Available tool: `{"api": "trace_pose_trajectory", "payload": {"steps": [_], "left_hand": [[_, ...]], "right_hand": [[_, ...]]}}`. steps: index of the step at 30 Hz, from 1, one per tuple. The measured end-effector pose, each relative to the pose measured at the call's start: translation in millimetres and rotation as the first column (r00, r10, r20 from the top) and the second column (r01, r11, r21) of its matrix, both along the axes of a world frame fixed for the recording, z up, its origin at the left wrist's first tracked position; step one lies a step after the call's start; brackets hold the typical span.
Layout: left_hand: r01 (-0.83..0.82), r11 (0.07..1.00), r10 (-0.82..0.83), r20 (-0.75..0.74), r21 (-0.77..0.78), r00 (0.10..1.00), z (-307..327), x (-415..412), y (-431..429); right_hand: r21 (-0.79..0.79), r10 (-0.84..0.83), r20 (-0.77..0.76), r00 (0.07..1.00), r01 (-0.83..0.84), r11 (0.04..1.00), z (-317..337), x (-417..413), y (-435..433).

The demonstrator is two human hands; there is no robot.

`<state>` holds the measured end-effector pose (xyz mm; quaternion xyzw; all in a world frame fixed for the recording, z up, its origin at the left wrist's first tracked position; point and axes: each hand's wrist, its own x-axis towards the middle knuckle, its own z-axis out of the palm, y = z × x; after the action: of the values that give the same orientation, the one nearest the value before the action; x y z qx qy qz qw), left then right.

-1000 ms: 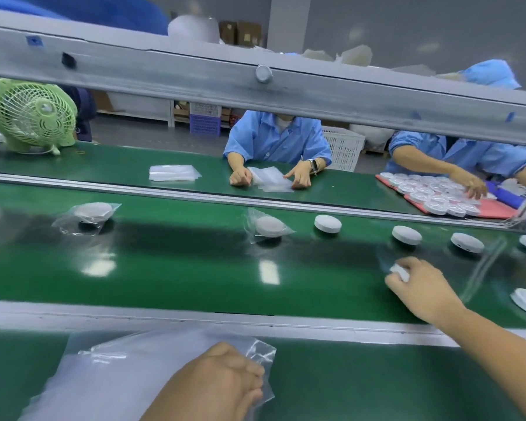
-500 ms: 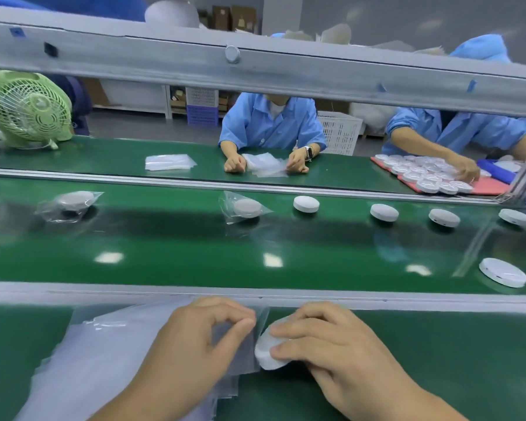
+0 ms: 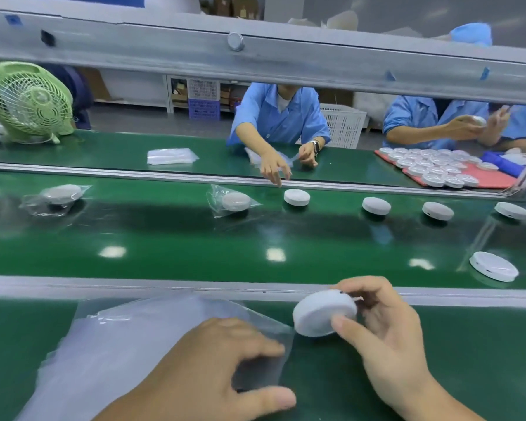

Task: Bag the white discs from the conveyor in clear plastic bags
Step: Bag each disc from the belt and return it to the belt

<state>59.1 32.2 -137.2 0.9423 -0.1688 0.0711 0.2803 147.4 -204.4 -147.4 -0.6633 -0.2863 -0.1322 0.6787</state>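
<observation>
A green conveyor belt runs left to right across the middle of the view, with a grey metal beam crossing above it. On the near side lies a green counter, and on the far side a second counter. A stack of clear plastic bags lies flat on the near counter, toward the left.

A green fan stands at the left end of the far counter. A worker in a blue smock sits across the belt and reaches one hand toward it. A second worker in blue sits further right, behind a red tray crowded with white discs. A smaller pile of bags lies on the far counter.

The person's left grip, a bare hand, rests wide on the stack of bags, with the fingers spread out flat near its right edge. The right grip holds a white disc by its rim between thumb and fingertips. The disc is tilted, raised over the near counter and just beside the right edge of the bags.

On the belt, one loose disc lies near the right end. Four more sit in a row along the far edge. Left of them lie two bagged discs, well apart.
</observation>
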Motion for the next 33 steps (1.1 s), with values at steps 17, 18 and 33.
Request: {"api": "trace_pose_trajectory", "payload": {"steps": [17,18,33], "left_hand": [[-0.243,0.847,0.271,-0.009,-0.472,0.962,-8.2,5.7,-5.5],[-0.198,0.796,0.182,-0.086,-0.572,0.98,-4.1,3.9,-7.3],[-0.27,0.527,0.266,-0.146,-0.805,0.953,11.9,2.0,-33.5]], "right_hand": [[-0.409,0.222,0.706,0.672,0.131,0.903,-13.6,-5.5,6.9],[-0.371,0.181,0.691,0.7,0.129,0.92,-13.3,-6.3,8.1],[-0.278,0.172,-0.163,0.972,-0.212,0.937,21.2,-14.3,34.0]]}}
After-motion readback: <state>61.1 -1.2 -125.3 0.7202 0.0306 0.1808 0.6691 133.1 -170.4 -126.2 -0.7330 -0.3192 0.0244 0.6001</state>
